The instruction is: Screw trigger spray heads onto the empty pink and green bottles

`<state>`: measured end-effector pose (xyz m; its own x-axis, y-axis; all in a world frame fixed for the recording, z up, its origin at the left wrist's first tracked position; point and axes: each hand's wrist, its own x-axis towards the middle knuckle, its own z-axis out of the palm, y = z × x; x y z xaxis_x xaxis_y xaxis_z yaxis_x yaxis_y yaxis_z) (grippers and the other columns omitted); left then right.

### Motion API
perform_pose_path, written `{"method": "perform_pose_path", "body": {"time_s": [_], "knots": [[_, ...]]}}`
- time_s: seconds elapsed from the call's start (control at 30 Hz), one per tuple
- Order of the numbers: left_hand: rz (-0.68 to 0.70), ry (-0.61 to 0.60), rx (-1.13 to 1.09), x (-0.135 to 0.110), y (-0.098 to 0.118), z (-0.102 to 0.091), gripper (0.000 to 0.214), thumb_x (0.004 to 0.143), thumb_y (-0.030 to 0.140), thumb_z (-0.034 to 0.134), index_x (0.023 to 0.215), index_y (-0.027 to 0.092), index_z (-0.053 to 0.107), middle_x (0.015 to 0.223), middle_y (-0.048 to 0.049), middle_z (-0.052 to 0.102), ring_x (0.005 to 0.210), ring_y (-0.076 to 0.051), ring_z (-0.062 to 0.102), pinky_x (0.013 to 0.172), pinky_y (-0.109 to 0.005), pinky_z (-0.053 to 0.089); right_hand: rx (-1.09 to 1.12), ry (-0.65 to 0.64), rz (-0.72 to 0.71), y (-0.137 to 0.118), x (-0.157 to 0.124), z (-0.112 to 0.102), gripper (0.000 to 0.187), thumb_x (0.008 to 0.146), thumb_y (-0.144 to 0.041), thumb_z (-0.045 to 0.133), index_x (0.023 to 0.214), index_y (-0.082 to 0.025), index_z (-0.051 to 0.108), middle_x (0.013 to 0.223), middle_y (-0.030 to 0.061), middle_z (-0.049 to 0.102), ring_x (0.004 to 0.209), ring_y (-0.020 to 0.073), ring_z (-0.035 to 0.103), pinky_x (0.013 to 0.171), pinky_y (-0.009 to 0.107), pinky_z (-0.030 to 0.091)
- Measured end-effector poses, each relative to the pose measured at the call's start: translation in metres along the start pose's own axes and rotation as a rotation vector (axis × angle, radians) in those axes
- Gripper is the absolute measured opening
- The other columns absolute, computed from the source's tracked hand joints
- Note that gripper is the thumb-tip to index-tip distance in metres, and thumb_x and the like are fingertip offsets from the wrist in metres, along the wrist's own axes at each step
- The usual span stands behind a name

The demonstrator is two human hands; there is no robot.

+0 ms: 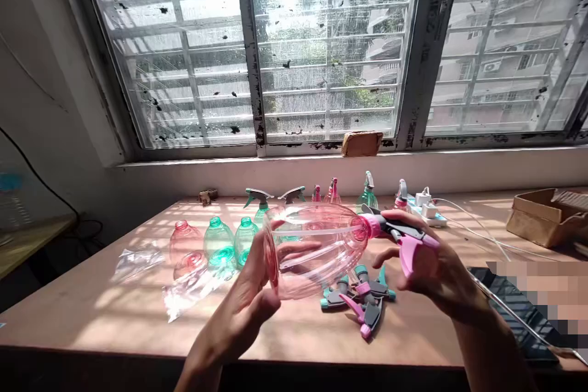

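Observation:
Held sideways above the table is a clear pink spray bottle (316,257), its base to the left and its pink-and-grey trigger head (408,239) to the right. A white dip tube runs inside it. My left hand (252,288) grips the bottle around its base, fingers behind and thumb at the near side. My right hand (427,263) is closed around the trigger head, which sits on the bottle's neck. Below the bottle, several loose trigger heads (362,300) in grey, green and pink lie in a pile on the table.
Headless pink and green bottles (218,242) stand at left beside crumpled clear plastic bags (193,288). Assembled spray bottles (367,196) line the back. A power strip (429,211) with chargers and cables, a cardboard box (542,217) and a dark flat object (509,312) are at right.

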<state>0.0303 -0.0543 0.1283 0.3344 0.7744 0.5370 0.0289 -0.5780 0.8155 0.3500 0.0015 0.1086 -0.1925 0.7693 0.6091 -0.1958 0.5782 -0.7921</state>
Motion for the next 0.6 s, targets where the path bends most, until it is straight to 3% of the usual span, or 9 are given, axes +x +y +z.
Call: {"method": "perform_pose_path", "body": {"time_s": [0.13,0.23,0.3,0.4,0.47,0.53,0.6], "knots": [[-0.006,0.164,0.060,0.002,0.006,0.004,0.082,0.099,0.075,0.057,0.170,0.053,0.021,0.181,-0.0044,0.032,0.161,-0.044,0.042,0.121,-0.069,0.048,-0.194,0.236,-0.112,0.000,-0.002,0.011,0.027,0.092,-0.046,0.087,0.114,-0.031,0.083,0.096,0.0038,0.083,0.069,0.0215,0.076,0.072,0.039,0.067],[-0.035,0.172,0.112,0.003,0.007,0.000,0.082,0.096,0.084,0.046,0.169,0.051,0.029,0.185,-0.0012,0.021,0.164,-0.046,0.034,0.123,-0.071,0.046,-0.333,0.261,-0.092,-0.001,-0.001,0.018,0.024,0.090,-0.050,0.087,0.094,-0.027,0.087,0.080,0.0037,0.081,0.060,0.0199,0.068,0.058,0.034,0.060],[-0.012,0.124,0.157,0.003,0.006,-0.005,0.085,0.094,0.084,0.054,0.169,0.051,0.030,0.183,-0.0035,0.025,0.163,-0.046,0.035,0.123,-0.070,0.047,-0.337,0.234,-0.092,-0.002,0.001,0.021,0.027,0.087,-0.051,0.089,0.085,-0.024,0.086,0.084,0.0059,0.081,0.068,0.0219,0.071,0.060,0.033,0.060],[0.073,0.080,0.317,0.004,0.003,-0.008,0.093,0.089,0.068,0.077,0.167,0.050,0.030,0.182,-0.0080,0.026,0.166,-0.044,0.029,0.125,-0.067,0.046,-0.143,0.198,-0.005,-0.001,0.005,0.031,0.034,0.089,-0.056,0.084,0.092,-0.023,0.083,0.087,0.0055,0.080,0.074,0.0222,0.075,0.065,0.031,0.063],[0.182,0.065,0.424,0.006,0.000,-0.004,0.107,0.086,0.061,0.085,0.170,0.050,0.019,0.182,-0.0116,0.023,0.164,-0.045,0.034,0.123,-0.067,0.048,0.081,0.151,0.160,0.002,0.008,0.041,0.040,0.094,-0.062,0.077,0.099,-0.022,0.079,0.076,0.0028,0.079,0.055,0.0182,0.073,0.050,0.027,0.059],[0.308,0.082,0.550,0.008,-0.002,0.002,0.120,0.086,0.057,0.087,0.172,0.051,0.003,0.182,-0.0148,0.023,0.159,-0.046,0.043,0.119,-0.066,0.053,0.272,0.047,0.326,0.005,0.010,0.052,0.049,0.093,-0.067,0.074,0.085,-0.019,0.075,0.059,0.0001,0.073,0.035,0.0145,0.061,0.033,0.022,0.045],[0.441,0.161,0.650,0.010,-0.004,0.008,0.123,0.089,0.056,0.084,0.172,0.051,-0.005,0.183,-0.0146,0.020,0.160,-0.047,0.042,0.117,-0.066,0.055,0.388,-0.020,0.452,0.008,0.011,0.062,0.057,0.087,-0.070,0.077,0.065,-0.020,0.064,0.043,-0.0041,0.059,0.025,0.0096,0.046,0.026,0.018,0.031]]}}
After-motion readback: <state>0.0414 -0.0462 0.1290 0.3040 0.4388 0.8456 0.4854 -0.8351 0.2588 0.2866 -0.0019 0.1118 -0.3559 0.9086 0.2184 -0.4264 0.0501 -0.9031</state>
